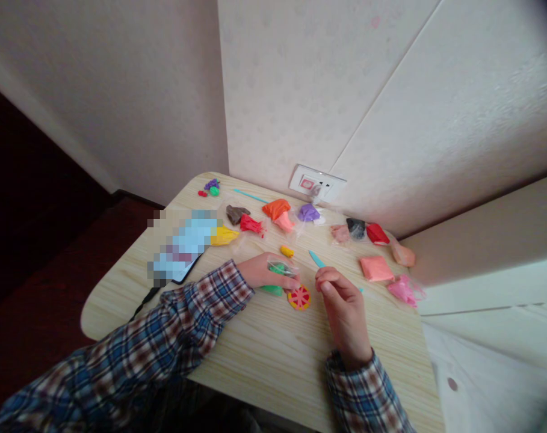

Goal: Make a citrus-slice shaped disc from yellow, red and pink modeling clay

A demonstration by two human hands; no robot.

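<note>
My left hand [265, 272] is closed around a clear plastic bag of green modelling clay [272, 290], partly hidden by my fingers. Just right of those fingers lies a round, flat clay piece [299, 297] with a yellow rim and red wedges on pink. My right hand [343, 300] is raised over the table with thumb and fingertips pinched together. Whatever sits in that pinch is too small or hidden to make out. A light blue clay tool [316, 258] shows on both sides of this hand, its middle covered. Beyond both hands rests a small yellow clay lump [286, 251].
Several bagged clays line the table's [273, 349] back, among them orange [277, 208], purple [309, 212] and black [355, 228]. Salmon [376, 268] and pink [403, 290] packs lie at right. A phone [185, 246], blurred, stands left. Small clay fruits [212, 184] occupy the far-left corner.
</note>
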